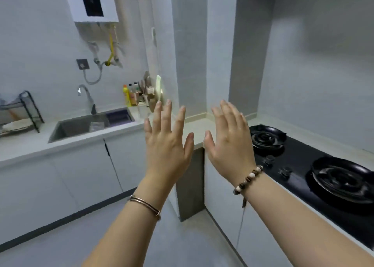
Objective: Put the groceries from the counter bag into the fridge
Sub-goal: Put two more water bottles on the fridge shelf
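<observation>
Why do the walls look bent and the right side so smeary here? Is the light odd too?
Head view: the wide-angle lens bows the grey tiled wall column and the pale stone counter edge; the black glass gas hob at the right is blurred, while the bare left hand and right hand look fairly sharp; the light is flat and cool, with faint shadows.

Dish rack (24, 113) cut off L, bottles (134, 95) blurry
</observation>
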The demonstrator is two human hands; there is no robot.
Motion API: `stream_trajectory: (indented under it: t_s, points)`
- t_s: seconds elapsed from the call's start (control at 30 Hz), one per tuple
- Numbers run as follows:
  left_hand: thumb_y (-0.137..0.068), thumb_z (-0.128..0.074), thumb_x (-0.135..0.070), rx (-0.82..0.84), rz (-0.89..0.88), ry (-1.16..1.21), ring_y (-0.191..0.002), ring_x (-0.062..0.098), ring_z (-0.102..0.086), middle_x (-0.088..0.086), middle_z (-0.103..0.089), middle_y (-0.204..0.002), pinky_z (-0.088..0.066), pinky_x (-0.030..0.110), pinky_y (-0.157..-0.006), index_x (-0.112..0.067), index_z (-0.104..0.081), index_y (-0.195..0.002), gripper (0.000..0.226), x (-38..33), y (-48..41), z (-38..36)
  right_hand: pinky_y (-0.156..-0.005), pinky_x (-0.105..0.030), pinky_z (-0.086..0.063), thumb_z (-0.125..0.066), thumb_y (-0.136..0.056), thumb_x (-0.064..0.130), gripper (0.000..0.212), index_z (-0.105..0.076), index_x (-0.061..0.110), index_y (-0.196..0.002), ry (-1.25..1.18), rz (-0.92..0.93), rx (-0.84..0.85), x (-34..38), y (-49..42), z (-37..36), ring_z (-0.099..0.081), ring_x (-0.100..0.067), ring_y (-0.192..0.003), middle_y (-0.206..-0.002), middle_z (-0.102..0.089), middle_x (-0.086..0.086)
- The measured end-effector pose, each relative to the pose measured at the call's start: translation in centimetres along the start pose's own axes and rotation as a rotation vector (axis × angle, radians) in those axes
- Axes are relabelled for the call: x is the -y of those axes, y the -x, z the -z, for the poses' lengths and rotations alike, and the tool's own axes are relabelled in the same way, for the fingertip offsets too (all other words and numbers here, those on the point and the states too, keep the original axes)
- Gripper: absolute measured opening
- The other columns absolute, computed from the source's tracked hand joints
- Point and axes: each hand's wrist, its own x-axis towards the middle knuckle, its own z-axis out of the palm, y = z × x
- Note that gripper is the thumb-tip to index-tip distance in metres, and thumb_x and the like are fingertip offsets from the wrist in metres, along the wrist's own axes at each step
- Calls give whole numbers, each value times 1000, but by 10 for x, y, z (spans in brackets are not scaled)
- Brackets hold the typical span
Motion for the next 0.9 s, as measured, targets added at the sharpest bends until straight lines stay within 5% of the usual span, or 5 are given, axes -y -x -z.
stream_trajectory:
  t_s: [0.37, 0.9]
  points:
    - [-91, -33, -43, 317, -290, 344, -145, 32, -14, 12, -23, -155, -17, 55, -112, -17, -32, -145, 59, -151, -68, -195, -109, -51, -32, -44, -88, 28, 50, -46, 4, -131, 400, -405, 115, -200, 24, -3, -36, -31, -134, -142, -42, -18]
    - [-91, -27, -45, 587, -599, 721, -144, 33, -17, 13, -22, -155, -21, 54, -111, -14, -29, -146, 64, -484, -6, -281, -112, -47, -28, -53, -86, 26, 51, -46, 7, -133, 685, -802, 196, -442, 174, 165, -33, -30, -136, -146, -38, -15]
